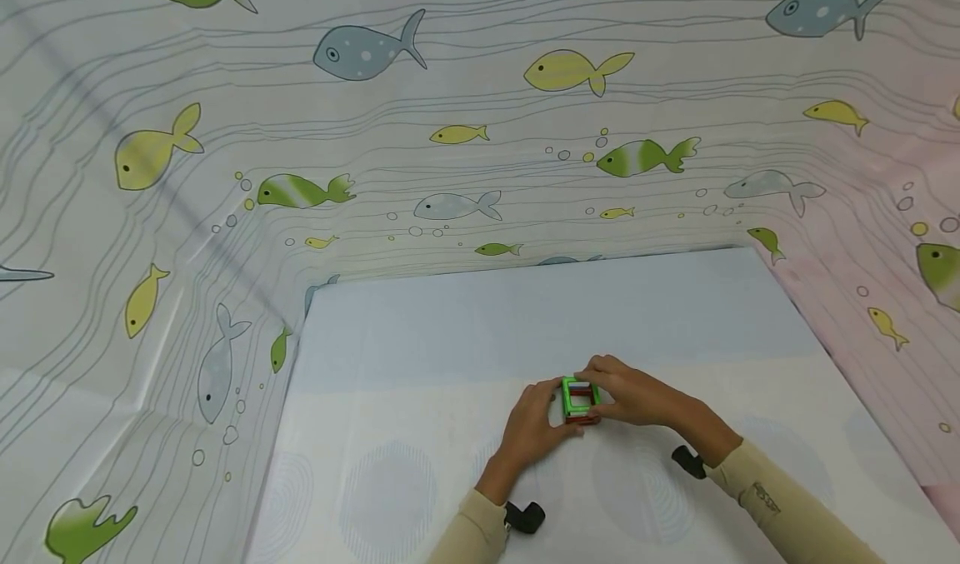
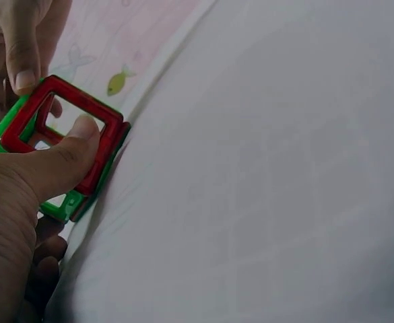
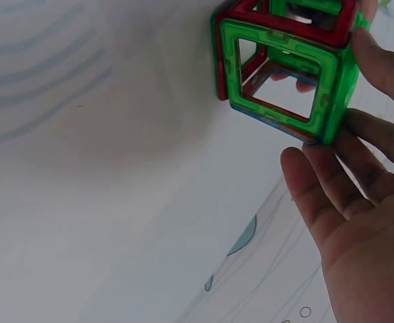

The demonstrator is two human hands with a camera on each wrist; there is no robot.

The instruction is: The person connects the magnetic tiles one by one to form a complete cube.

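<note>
A small cube of magnetic tiles, with open square frames in green, red and some blue, stands on the table between both hands. My left hand holds it from the left. In the left wrist view its thumb lies over the red frame, and the other fingers are partly hidden below. From the right, my right hand grips the cube's far and near corners. The right wrist view shows that thumb against a green tile, with the lower fingers extended beside it.
The pale table carries faint circle patterns. Fish-printed sheets rise behind it and on both sides. A black device sits at the left wrist and another at the right wrist.
</note>
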